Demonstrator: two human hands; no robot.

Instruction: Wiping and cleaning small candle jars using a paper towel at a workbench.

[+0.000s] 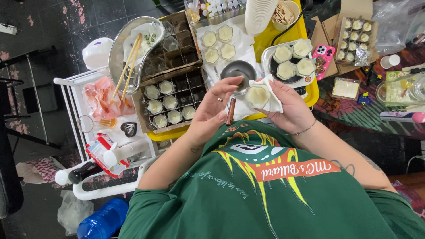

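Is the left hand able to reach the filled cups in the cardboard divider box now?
Probably yes: the left hand is beside the cardboard divider box, whose top is open, but it holds a brown-handled tool.

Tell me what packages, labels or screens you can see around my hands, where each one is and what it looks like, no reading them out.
Red and white carton: white rack, lower left, lying tilted.
Divided cardboard box: left of left hand, brown, holding pale filled cups.
Small cardboard box: upper right, rows of small cups.
Phone: right of the round tray, face down, pink patterned case; screen hidden.
Clear flat packet: beyond right hand, yellowish.
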